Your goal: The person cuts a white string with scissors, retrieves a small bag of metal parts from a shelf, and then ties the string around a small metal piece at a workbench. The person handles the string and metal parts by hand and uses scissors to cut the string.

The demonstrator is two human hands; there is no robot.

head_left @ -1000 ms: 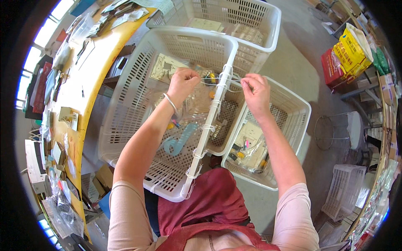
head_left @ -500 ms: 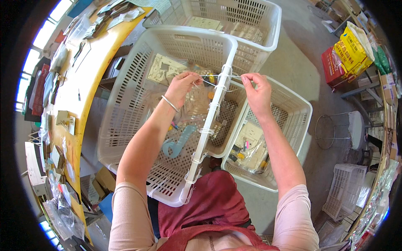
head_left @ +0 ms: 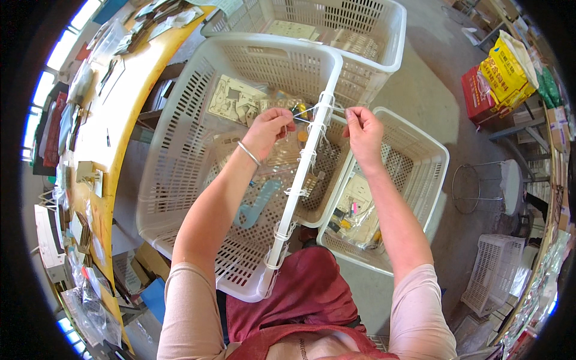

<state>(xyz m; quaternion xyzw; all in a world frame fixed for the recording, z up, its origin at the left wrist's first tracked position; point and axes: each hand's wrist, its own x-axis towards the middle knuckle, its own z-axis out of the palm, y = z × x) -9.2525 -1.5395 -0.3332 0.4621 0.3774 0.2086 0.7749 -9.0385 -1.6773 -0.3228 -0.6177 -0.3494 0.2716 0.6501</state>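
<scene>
My left hand, with a bangle on the wrist, pinches a thin white string on the left of a white plastic basket's rim. On the other side of that rim, my right hand pinches the string's other end. The string passes around the far part of the rim, and several more white loops hang along it nearer my body. Inside the big basket lie pale sheets with cut-out shapes, clear plastic bags and a light blue curved strip. My fingers partly hide the string ends.
Another white basket stands beyond. A smaller one with bagged parts is at my right, beside a brown bin. A yellow-topped workbench runs along the left. At the right are a stool and a red-and-yellow sack.
My left hand has shifted right and slightly nearer, closer to the rim. The string on its side now spreads in a wider loop. My right hand has barely moved.
</scene>
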